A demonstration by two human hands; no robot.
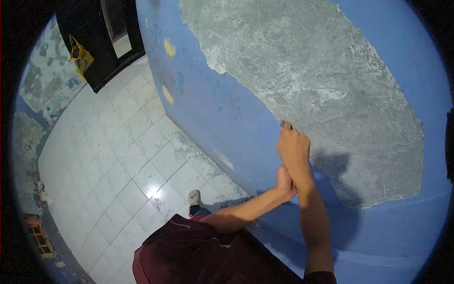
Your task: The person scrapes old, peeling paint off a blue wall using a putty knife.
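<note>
My right hand is closed around a small dark tool, mostly hidden by the fingers. Its visible tip is right at the ragged border between the blue paint and a large bare grey patch on the wall. My left hand wraps around the right wrist from below. Thin white smears show across the grey patch, and its outline is chipped and uneven.
White tiled floor runs along the wall's foot, with dusty debris near it. One shoe shows below me. A yellow bag hangs by a dark door. Peeling paint marks the far wall.
</note>
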